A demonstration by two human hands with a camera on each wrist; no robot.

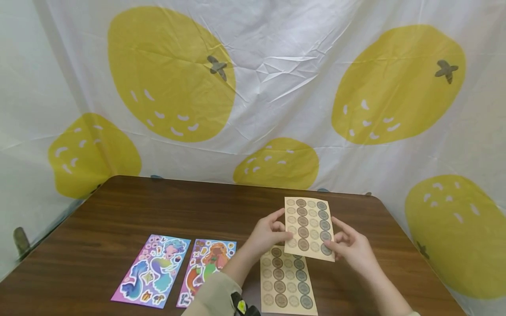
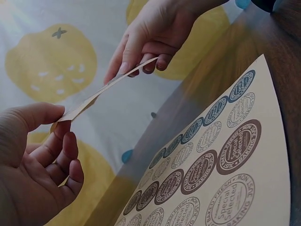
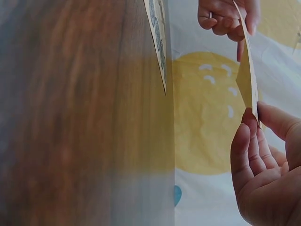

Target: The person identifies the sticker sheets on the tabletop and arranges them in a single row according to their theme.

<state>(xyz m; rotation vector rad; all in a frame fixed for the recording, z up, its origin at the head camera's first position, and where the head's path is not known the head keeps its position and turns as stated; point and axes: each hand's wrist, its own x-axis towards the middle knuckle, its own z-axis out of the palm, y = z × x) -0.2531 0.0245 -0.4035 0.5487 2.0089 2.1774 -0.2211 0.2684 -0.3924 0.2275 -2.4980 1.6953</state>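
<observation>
A cream sticker sheet (image 1: 307,228) with rows of round brown, grey and pale labels is held up above the table. My left hand (image 1: 266,235) pinches its left edge between thumb and fingers. On the opposite edge, the right hand (image 1: 353,248) pinches it too. Seen edge-on in the right wrist view, the raised sheet (image 3: 251,80) looks thin and slightly bent. Below it, a second sticker sheet (image 1: 285,285) of the same kind lies flat on the table; its round labels read "Special Selected" in the left wrist view. The raised sheet hides part of its top.
Left of the hands lie two colourful mermaid sticker sheets, a blue-haired one (image 1: 152,270) and an orange-haired one (image 1: 207,263), the latter partly behind my left sleeve (image 1: 215,296). All rest on a dark wood table (image 1: 189,206). A white curtain (image 1: 269,109) with yellow fruit hangs behind.
</observation>
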